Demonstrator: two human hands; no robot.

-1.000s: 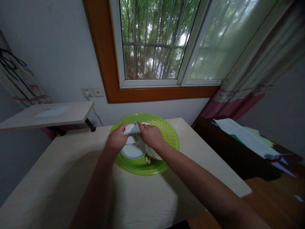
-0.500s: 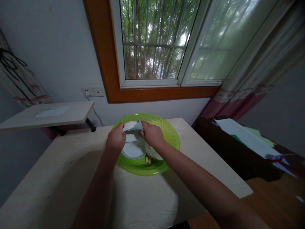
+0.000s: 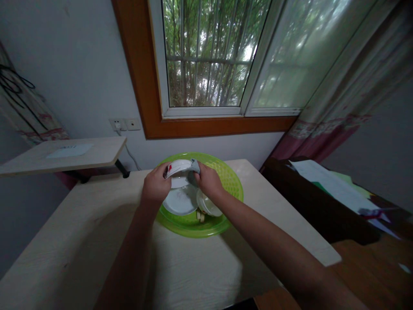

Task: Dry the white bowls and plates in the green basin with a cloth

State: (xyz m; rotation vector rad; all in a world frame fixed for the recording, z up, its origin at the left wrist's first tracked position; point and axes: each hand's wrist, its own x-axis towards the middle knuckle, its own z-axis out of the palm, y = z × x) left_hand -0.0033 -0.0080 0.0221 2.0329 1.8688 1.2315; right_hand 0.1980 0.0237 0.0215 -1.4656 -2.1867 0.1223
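Head view: on the pale worktop (image 3: pixel 80 241) sits a green plastic basket (image 3: pixel 234 185) holding a white plate (image 3: pixel 180 202) and a small bowl (image 3: pixel 209 206). Just above them a white dish (image 3: pixel 177 167) is held tilted. The left hand (image 3: pixel 155 187) has its fingers clamped on the dish's left edge, and the right hand (image 3: pixel 209 183) pinches what looks like a grey cloth (image 3: pixel 194 165) on its right rim. This looks like wiping, which calls for a firm left grip.
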